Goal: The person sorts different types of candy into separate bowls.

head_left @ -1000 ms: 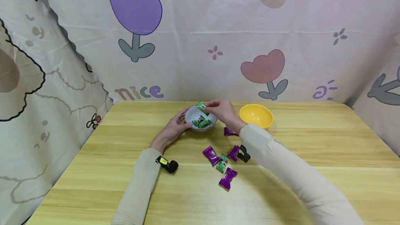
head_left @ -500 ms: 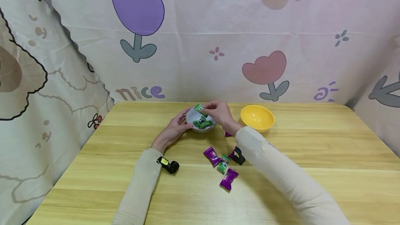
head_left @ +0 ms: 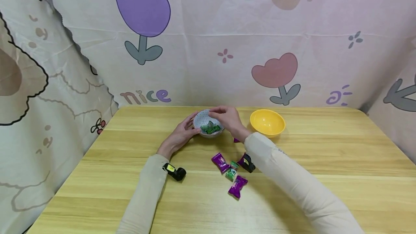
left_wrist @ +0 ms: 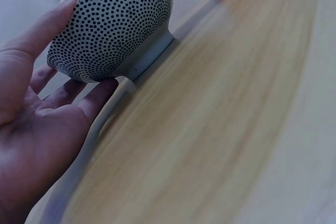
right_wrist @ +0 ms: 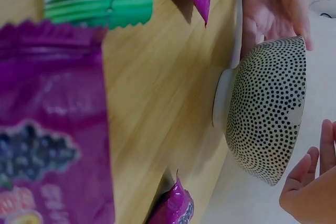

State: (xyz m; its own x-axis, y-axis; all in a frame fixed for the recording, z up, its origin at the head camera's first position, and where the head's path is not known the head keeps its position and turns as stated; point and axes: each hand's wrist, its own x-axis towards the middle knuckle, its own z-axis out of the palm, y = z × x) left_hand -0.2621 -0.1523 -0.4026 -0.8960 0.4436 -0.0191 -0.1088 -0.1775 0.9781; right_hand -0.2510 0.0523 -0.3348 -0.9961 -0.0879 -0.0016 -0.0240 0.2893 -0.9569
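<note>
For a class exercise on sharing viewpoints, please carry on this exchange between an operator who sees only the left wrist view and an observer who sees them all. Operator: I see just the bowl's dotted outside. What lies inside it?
Observer: Green packets lie inside the bowl.
Operator: Is there any green packet outside it?
Observer: Yes, one green packet lies on the table among purple packets.
Operator: Is the right hand holding a packet?
Observer: None shows in it, in either the head or the right wrist view.
</note>
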